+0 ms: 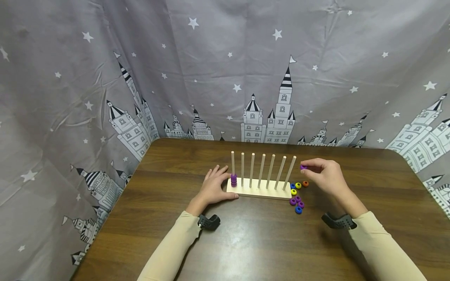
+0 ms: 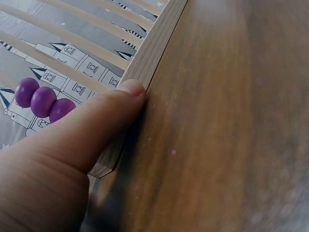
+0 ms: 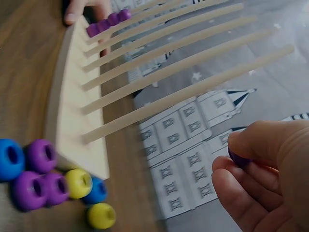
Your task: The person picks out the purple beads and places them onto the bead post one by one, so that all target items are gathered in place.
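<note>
A pale wooden peg board (image 1: 260,191) with several upright pegs stands on the table. Purple beads (image 1: 233,180) are stacked on its leftmost peg. My left hand (image 1: 213,188) holds the board's left end, its thumb (image 2: 116,104) along the front edge and its other fingers behind. Off to the right of the rightmost peg, my raised right hand (image 1: 327,175) pinches a purple bead (image 3: 237,158) between thumb and fingers. Loose purple beads (image 1: 293,201), blue beads (image 1: 298,210), yellow beads (image 1: 293,192) and an orange bead (image 1: 305,184) lie by the board's right end.
The brown wooden table (image 1: 175,242) reaches back to a grey curtain (image 1: 211,58) printed with castles and stars. A black wrist strap mount (image 1: 209,222) sits on the left wrist and another mount (image 1: 339,221) on the right.
</note>
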A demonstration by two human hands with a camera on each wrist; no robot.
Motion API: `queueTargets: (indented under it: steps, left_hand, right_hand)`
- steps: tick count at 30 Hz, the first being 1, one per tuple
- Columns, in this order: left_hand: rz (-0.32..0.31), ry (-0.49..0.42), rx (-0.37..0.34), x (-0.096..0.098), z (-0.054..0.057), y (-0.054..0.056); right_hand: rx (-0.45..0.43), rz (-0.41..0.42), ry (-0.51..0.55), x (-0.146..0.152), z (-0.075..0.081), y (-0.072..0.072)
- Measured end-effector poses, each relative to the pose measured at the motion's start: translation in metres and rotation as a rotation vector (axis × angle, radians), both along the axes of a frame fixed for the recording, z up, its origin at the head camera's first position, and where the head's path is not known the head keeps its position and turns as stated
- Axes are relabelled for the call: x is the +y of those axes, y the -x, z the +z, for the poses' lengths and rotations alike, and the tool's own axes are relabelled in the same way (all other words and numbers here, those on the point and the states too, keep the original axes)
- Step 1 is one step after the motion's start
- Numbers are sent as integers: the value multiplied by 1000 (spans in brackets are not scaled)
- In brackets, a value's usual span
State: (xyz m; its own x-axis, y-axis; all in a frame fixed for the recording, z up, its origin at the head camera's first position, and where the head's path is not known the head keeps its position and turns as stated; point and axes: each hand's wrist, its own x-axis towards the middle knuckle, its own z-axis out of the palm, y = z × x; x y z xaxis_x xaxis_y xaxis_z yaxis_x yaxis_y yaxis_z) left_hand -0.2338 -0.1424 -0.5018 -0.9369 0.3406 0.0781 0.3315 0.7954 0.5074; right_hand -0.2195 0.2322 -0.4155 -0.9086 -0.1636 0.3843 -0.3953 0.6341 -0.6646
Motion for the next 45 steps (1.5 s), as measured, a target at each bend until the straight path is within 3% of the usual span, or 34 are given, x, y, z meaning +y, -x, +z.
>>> queueTargets:
  steps: [10, 19, 28, 34, 45]
  left_hand:
    - [-3, 0, 2, 0, 1, -1]
    - [-5, -6, 7, 0, 1, -1]
    - [1, 6, 6, 0, 1, -2]
    - [-5, -6, 4, 1, 2, -2]
    - [-5, -3, 5, 0, 1, 0]
  right_hand:
    - [73, 43, -24, -8, 34, 13]
    - [22, 82, -1, -25, 72, 20]
    - [-51, 178, 49, -60, 102, 26]
    - [-91, 211, 52, -83, 110, 31]
    - [-137, 272, 22, -121, 110, 34]
